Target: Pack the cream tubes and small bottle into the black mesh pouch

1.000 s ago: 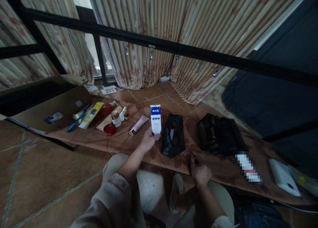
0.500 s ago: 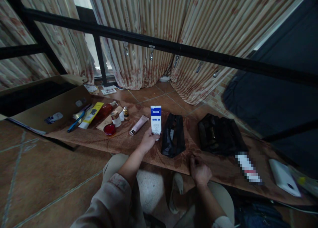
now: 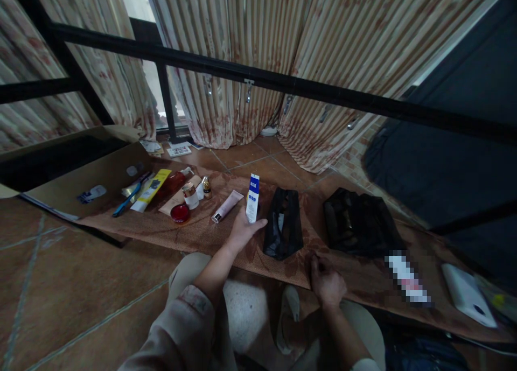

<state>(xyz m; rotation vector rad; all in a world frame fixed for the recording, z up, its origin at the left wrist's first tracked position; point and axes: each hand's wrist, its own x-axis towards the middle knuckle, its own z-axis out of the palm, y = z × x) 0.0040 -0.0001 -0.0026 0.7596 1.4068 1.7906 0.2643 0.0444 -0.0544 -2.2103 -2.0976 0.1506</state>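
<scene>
My left hand (image 3: 242, 232) holds up a white and blue squeeze tube (image 3: 252, 198) above the table. The tube is nearly upright, turned partly edge-on, and my thumb sticks out to the right of it. Right beside that hand stands a black mesh pouch (image 3: 283, 225) with its top open. A pink tube with a silver cap (image 3: 226, 206) lies to the left. My right hand (image 3: 328, 282) rests closed at the table's front edge, fingers curled under; I see nothing in it.
On the left lie a red jar (image 3: 180, 213), a white jar (image 3: 190, 195), a small gold-capped bottle (image 3: 207, 188), a yellow and white tube (image 3: 151, 190) and a blue toothbrush (image 3: 127, 198). A cardboard box (image 3: 97, 185) stands behind. Rightward are a larger black bag (image 3: 359, 220) and a white device (image 3: 468, 294).
The white and blue tube has turned from facing me to nearly edge-on. My left thumb has swung out to the right. My right hand keeps its place.
</scene>
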